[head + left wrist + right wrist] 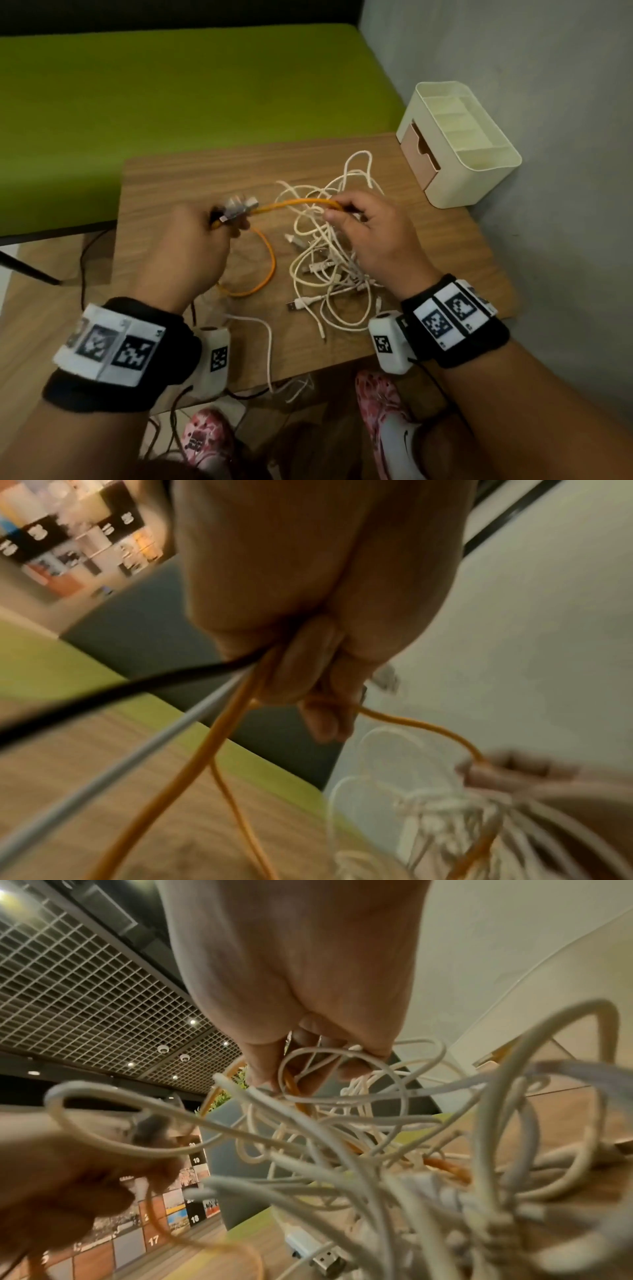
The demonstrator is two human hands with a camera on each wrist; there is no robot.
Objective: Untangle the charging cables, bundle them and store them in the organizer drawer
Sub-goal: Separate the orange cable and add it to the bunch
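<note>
An orange cable loops over the wooden table. My left hand grips one end of it together with grey plug ends. In the left wrist view the same left hand also clasps a black and a grey strand beside the orange cable. My right hand pinches the orange cable further along, above the tangle of white cables. Seen from the right wrist, that right hand holds the orange cable amid white loops. The cream organizer with its pink drawer stands at the back right.
A green bench cushion runs behind the table and a grey wall is on the right. One white cable hangs over the table's front edge. Pink shoes are below it. A USB plug lies in the tangle.
</note>
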